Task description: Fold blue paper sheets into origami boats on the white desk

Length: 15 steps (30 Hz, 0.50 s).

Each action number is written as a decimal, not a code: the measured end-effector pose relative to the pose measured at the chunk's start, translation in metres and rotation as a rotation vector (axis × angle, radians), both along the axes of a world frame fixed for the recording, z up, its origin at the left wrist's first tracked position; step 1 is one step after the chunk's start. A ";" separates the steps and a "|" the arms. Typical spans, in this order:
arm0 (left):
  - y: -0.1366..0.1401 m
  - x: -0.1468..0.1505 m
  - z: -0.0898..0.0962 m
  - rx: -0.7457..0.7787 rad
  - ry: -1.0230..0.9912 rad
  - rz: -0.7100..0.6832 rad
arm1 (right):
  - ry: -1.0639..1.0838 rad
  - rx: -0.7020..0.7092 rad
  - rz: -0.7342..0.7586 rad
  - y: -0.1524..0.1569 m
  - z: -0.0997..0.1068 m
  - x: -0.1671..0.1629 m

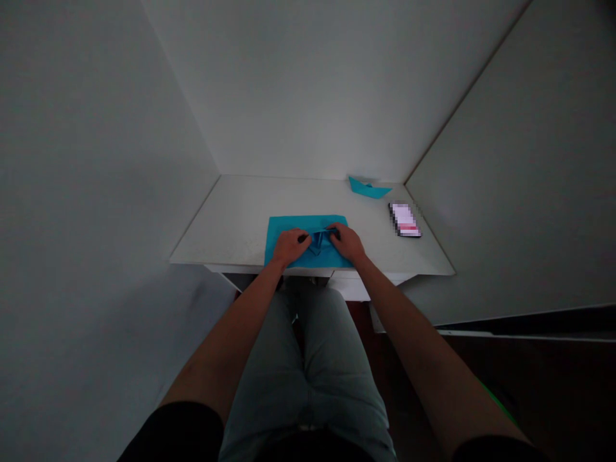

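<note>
A folded blue paper piece (317, 241) is held between my two hands, low over a flat blue sheet (303, 222) on the white table. My left hand (290, 245) is closed on its left side, and my right hand (347, 241) pinches its right side. The piece has raised folds in the middle; its exact shape is too small to make out. Both hands rest over the blue sheet, near the table's front edge.
A blue paper boat (369, 188) stands at the back right of the white table (231, 218). In front of it lies a phone (405, 219) with a blurred screen. Walls enclose the table at the left, back and right.
</note>
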<state>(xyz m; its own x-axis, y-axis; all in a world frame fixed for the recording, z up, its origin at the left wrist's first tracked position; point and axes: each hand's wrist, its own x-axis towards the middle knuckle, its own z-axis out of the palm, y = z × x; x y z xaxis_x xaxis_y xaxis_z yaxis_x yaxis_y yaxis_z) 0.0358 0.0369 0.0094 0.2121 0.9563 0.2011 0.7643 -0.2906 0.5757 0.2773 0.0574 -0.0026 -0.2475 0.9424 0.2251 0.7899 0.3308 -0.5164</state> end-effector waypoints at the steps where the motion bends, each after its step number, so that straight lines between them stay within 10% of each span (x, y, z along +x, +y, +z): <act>1: 0.000 0.000 0.000 0.000 -0.001 -0.001 | 0.001 0.000 0.000 0.000 0.000 0.000; 15: -0.001 0.001 0.004 -0.007 -0.002 0.001 | -0.008 -0.010 -0.014 0.000 0.001 0.000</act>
